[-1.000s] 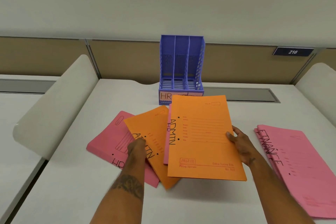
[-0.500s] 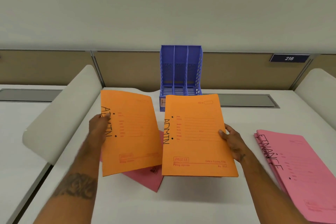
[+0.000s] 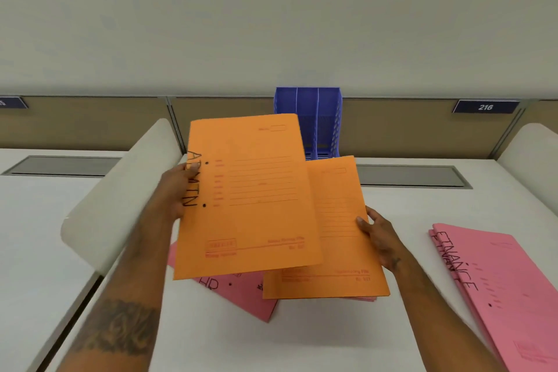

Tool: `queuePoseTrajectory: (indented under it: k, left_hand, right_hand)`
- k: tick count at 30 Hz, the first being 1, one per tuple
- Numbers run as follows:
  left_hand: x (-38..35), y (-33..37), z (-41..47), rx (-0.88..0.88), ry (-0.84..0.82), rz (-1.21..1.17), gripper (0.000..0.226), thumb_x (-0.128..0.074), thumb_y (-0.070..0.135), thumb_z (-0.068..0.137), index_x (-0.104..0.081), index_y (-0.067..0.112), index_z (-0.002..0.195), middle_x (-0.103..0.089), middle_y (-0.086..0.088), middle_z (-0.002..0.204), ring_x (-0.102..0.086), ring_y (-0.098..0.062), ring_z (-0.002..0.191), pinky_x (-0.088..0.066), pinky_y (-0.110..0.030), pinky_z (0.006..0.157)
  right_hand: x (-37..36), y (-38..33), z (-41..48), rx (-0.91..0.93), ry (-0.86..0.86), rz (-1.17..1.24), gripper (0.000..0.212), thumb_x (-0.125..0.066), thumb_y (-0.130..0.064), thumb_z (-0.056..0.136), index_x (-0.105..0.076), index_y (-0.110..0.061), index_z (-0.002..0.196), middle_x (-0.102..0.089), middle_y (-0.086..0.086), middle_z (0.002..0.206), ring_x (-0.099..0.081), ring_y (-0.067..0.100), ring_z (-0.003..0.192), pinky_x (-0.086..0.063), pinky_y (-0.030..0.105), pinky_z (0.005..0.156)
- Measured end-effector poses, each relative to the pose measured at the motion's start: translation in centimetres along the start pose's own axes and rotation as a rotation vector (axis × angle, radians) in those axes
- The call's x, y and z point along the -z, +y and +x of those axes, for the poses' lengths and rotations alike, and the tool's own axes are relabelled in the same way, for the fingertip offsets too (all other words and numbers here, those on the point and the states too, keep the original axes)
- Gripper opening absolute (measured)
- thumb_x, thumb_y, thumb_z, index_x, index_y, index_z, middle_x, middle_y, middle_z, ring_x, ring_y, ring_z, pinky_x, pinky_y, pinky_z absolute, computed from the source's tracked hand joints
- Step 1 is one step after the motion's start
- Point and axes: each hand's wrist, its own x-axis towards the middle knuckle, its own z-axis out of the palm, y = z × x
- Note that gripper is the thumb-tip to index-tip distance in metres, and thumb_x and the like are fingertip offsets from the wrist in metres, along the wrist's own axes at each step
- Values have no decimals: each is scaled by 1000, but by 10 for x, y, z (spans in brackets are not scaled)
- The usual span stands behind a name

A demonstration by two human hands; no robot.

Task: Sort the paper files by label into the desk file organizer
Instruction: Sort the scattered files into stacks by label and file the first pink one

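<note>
Now that the left hand (image 3: 178, 190), thumb pressed on the hand-lettered edge and fingers hidden behind, has swung its orange ADMIN file (image 3: 247, 196) up and rightward, that file overlaps the second orange file (image 3: 338, 235), where half a second ago the two hung side by side with a gap between. The overlap hides the second file's own label. The right hand (image 3: 382, 238) grips that lower file at its right edge, thumb on top, and has barely shifted. Both files are in the air at mid-frame, above the pink HR files (image 3: 241, 293) lying on the desk (image 3: 302, 341), with the pink FINANCE stack (image 3: 507, 290) untouched at lower right. The pair looks about to be merged into one ADMIN bundle, and the blue file organizer (image 3: 323, 118) behind shows nothing filed in the slots visible.
</note>
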Motion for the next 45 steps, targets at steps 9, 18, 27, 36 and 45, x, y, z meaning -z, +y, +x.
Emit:
queuePoseTrajectory:
  k: [9,18,27,36,45]
  left_hand:
    - [-66,-61,-19,81,-139,-94,21,-52,20,101,-68,17,114,-76,-12,96,-72,-26,78,-60,-41,68]
    - [-100,-97,-30,155,-297,-22,32,-36,29,107,-65,22,116,-75,-9,105,-72,-29,96,-58,-46,83]
    - [-136,-126,-43,18,-251,125,31,-40,36,105,-66,21,114,-75,-5,98,-73,-24,86,-59,-38,70]
    - [-205,-173,-68,79,-311,125,28,-39,32,105,-66,26,109,-76,-7,96,-73,-28,87,-60,-47,80]
    - [-269,-232,-77,183,-273,308,26,-45,25,99,-71,28,103,-75,-2,96,-70,-25,91,-58,-48,86]
  right_hand:
    - [-6,-6,-13,-6,-72,178,43,-51,-29,99,-45,-30,141,-65,9,123,-67,34,103,-53,59,86]
    - [0,1,-32,-10,-52,198,31,-47,-25,102,-56,-35,129,-73,16,101,-70,32,82,-57,51,77]
    - [26,13,-50,-64,80,99,48,-31,-55,99,-65,-21,106,-74,9,93,-71,24,78,-59,40,72]
    - [92,49,-44,-66,238,-68,38,-62,-35,92,-59,-15,124,-68,7,113,-69,26,94,-57,49,84]
    - [157,89,-10,-185,367,-368,37,-57,-27,95,-58,-12,129,-61,9,126,-58,28,108,-49,37,89]
